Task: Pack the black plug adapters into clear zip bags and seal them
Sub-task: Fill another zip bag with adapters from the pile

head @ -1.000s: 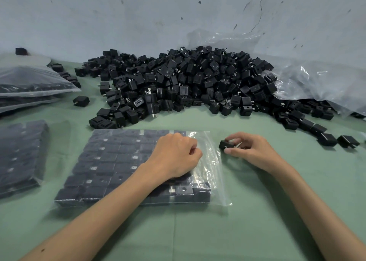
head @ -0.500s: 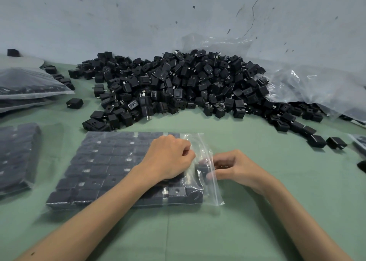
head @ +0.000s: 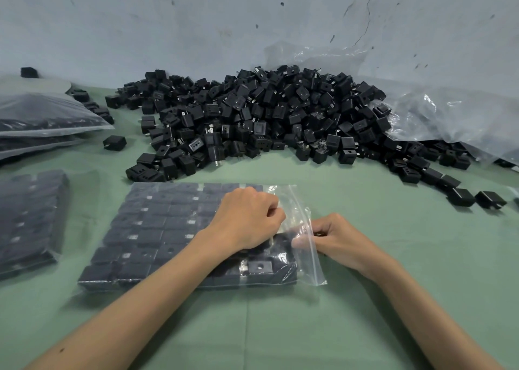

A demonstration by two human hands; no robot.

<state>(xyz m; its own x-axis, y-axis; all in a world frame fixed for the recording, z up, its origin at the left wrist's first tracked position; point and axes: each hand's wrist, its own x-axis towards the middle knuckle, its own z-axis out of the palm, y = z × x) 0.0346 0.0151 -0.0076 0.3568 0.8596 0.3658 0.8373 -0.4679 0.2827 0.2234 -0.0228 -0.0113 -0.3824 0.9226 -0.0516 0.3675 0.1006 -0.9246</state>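
Left grip clamped on zip bag mouth film, lifting it for entry. Right grip fingertips inside mouth; whether holding anything, cannot tell. Bag flat on bench, nearly full; adapter pile behind.

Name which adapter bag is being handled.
The middle bag: the left hand pinches its open right end and fingers of the right hand reach inside. Left-side bags lie untouched.
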